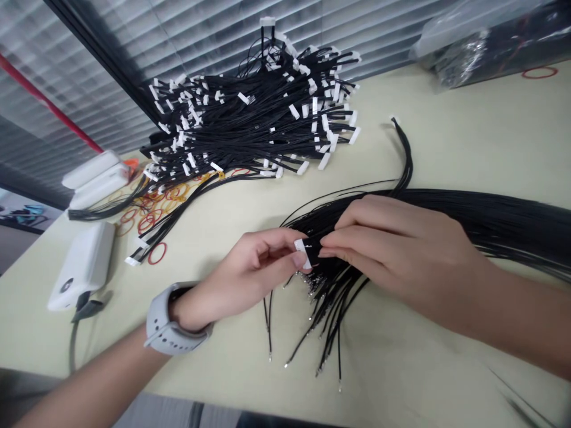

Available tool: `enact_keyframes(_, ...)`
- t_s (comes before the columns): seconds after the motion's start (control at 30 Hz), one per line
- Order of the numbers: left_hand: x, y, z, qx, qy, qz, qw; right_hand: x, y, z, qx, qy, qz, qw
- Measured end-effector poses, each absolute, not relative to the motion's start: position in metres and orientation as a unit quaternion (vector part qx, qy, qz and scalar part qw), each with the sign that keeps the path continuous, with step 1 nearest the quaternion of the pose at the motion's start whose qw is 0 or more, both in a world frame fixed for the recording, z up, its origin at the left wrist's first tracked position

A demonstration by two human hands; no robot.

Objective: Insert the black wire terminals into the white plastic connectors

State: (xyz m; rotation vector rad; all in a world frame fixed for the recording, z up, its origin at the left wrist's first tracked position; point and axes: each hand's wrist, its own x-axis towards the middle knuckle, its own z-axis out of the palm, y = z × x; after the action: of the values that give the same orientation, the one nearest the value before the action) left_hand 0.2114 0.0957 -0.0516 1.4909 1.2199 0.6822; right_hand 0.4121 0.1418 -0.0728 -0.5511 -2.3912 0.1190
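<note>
- Head view, lower centre: a white connector (301,249) is pinched between thumb and fingertips of the left hand (250,273); a grey smartwatch (176,324) is worn on that wrist.
- Right of it: the right hand (401,255) is pressed, fingers together, onto a black wire bundle (468,220), which extends past the right edge.
- Upper centre: a pile of white-tipped black wires (250,119) is laid on the desk (446,142).
- Left: red rubber bands (151,220) and a white box (82,267) are seen.
</note>
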Motion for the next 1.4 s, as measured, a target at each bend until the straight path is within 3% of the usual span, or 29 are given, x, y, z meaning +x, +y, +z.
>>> enact_keyframes(0.43, 0.212, 0.092, -0.045, 0.673, 0.501, 0.249, 0.484, 0.407, 0.138, -0.07, -0.192, -0.92, 0.061, 0.335)
enact_keyframes(0.7, 0.211, 0.098, -0.049, 0.668, 0.506, 0.277, 0.47, 0.407, 0.139, -0.059, -0.183, -0.934, -0.005, 0.307)
enact_keyframes(0.87, 0.208, 0.102, -0.049, 0.642, 0.515, 0.307, 0.478, 0.417, 0.146, -0.057, -0.144, -0.955, 0.199, 0.166)
enact_keyframes(0.97, 0.207, 0.103, -0.049, 0.629, 0.518, 0.314, 0.486, 0.42, 0.148, -0.062, -0.162, -0.96, 0.201, 0.11)
enact_keyframes(1.17, 0.206, 0.105, -0.048, 0.62, 0.519, 0.319, 0.495, 0.42, 0.15, -0.073, -0.166, -0.968, 0.124, 0.141)
enact_keyframes(1.4, 0.206, 0.106, -0.046, 0.622, 0.526, 0.307, 0.493, 0.42, 0.152, -0.068, -0.197, -0.947, 0.184, 0.173)
